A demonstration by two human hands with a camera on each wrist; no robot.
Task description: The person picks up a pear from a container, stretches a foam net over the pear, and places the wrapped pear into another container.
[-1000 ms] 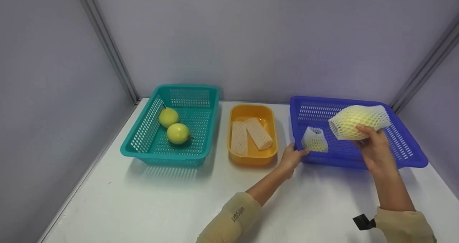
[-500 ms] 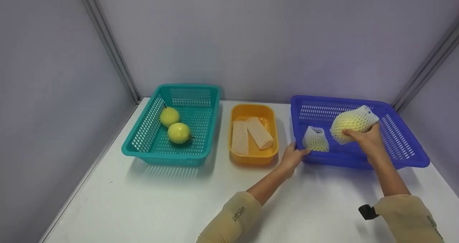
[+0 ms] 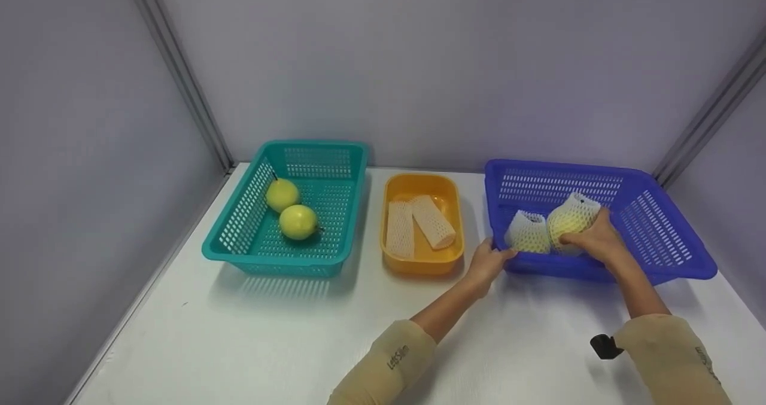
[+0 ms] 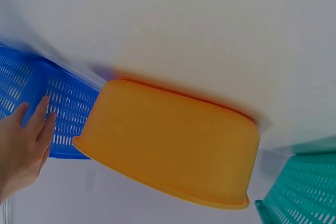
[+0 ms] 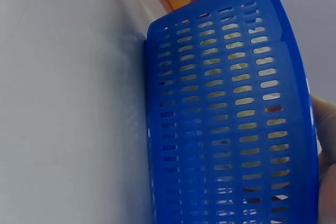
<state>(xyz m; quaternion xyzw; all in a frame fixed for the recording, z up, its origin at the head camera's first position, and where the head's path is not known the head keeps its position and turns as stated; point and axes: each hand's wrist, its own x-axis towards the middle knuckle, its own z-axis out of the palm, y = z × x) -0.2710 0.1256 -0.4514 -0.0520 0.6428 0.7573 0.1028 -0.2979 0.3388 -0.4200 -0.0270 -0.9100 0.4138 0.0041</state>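
In the head view, my right hand (image 3: 594, 238) holds a yellow pear in a white foam net (image 3: 571, 221) low inside the blue basket (image 3: 688, 268). Right beside it, at the basket's left end, sits another netted pear (image 3: 528, 234). My left hand (image 3: 486, 267) grips the basket's front left corner, and in the left wrist view its fingers (image 4: 38, 121) lie along the outer wall. Through the slots of that basket, the right wrist view shows patches of the netted fruit; the right hand's fingertips are hidden behind the pear.
Left of the blue basket stands an orange tub (image 3: 422, 266) with two flat foam nets, one of them a foam sleeve (image 3: 400, 230). A teal basket (image 3: 281, 265) farther left holds two bare pears, the nearer pear (image 3: 298, 222) lying on its side. Grey panels wall the white table (image 3: 251, 345).
My right hand has lowered the netted pear leftward and down into the blue basket, tipping it more upright beside the other one. The left hand has stayed on the basket's corner.
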